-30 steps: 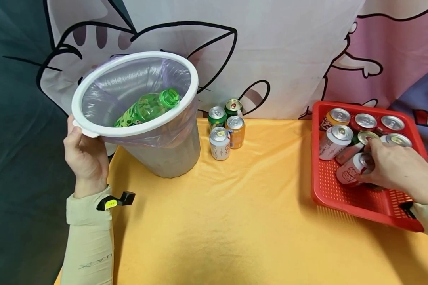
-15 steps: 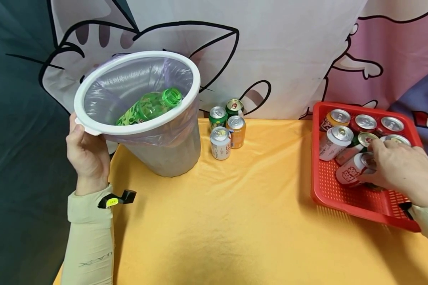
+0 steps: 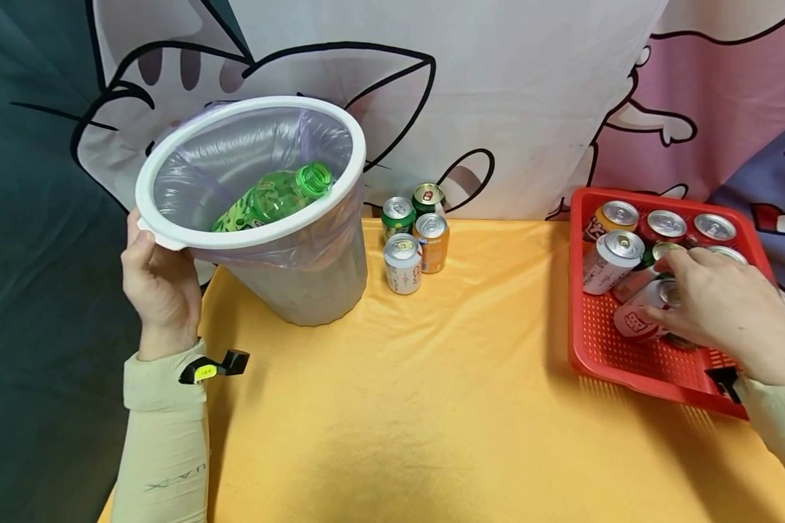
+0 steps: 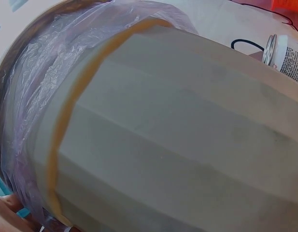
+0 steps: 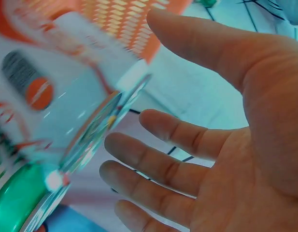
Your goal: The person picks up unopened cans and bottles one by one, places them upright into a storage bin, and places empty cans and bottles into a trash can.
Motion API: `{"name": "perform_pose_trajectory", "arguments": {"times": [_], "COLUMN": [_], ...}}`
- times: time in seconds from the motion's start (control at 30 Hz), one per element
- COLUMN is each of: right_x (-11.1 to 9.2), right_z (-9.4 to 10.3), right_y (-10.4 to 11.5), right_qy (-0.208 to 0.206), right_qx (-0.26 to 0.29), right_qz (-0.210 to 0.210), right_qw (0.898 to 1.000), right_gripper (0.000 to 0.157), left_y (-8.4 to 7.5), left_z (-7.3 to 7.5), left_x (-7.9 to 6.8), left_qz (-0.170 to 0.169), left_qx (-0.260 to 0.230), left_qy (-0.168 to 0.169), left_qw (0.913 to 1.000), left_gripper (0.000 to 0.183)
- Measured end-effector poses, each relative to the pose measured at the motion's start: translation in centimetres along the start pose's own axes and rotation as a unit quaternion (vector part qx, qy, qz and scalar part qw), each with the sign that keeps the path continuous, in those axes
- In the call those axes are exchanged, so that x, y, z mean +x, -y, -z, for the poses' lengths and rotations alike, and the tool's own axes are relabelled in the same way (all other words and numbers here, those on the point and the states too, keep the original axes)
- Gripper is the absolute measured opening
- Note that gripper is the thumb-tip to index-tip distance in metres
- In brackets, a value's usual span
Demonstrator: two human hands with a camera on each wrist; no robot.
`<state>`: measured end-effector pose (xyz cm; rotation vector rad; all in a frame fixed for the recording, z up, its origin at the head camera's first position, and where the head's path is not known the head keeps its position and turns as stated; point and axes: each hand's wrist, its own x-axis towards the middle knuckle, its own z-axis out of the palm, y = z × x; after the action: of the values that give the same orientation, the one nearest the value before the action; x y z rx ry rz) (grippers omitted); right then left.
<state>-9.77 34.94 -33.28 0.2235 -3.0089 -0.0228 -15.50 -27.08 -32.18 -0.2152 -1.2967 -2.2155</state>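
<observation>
My left hand (image 3: 161, 294) grips the white rim of a grey trash can (image 3: 301, 287), thumb on the outer edge. The can tilts toward me, and a purple plastic bag lines it. Inside lies a green plastic bottle (image 3: 275, 197) without a cap. Over a red basket (image 3: 577, 305) at the right, my right hand (image 3: 726, 312) reaches above a white-and-red drink can (image 3: 637, 319) lying slanted. In the right wrist view, thumb and fingers are spread, with a gap between them and the white can (image 5: 52, 87). Part of a green can (image 5: 18, 198) shows below it.
Several other cans stand in the basket, among them an orange one (image 3: 611, 218) and a white one (image 3: 611, 261). Beside the trash can, several cans cluster by the back cloth, including an orange can (image 3: 433, 250) and a white can (image 3: 403, 272). A yellow cloth (image 3: 432, 407) covers the table.
My right hand has shifted slightly left over the cans, its thumb further across the white-and-red can. The left hand and trash can stay nearly still.
</observation>
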Motion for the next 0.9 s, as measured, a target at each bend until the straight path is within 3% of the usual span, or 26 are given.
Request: {"name": "perform_pose_trajectory", "arguments": {"times": [0.23, 0.47, 0.6, 0.9], "right_x": [0.7, 1.9, 2.7, 3.7], "right_z": [0.7, 1.2, 1.1, -0.3], "right_y": [3.1, 6.5, 8.4, 13.4], "right_qy": [-0.013, -0.05, -0.053, -0.086], "right_qx": [0.054, 0.094, 0.12, 0.232], "right_qz": [-0.008, 0.031, 0.029, 0.024], "right_qw": [0.998, 0.994, 0.991, 0.969], "right_gripper": [0.06, 0.05, 0.05, 0.051], "left_y": [0.1, 0.0, -0.1, -0.2], "left_z": [0.0, 0.0, 0.0, 0.0], "left_x": [0.1, 0.0, 0.0, -0.1], "left_qz": [-0.001, 0.002, 0.005, 0.004], "left_qx": [0.002, 0.001, 0.003, 0.009], "left_qy": [0.0, 0.0, 0.001, 0.001], "left_qw": [1.0, 1.0, 1.0, 1.0], "left_gripper": [0.052, 0.052, 0.053, 0.053]}}
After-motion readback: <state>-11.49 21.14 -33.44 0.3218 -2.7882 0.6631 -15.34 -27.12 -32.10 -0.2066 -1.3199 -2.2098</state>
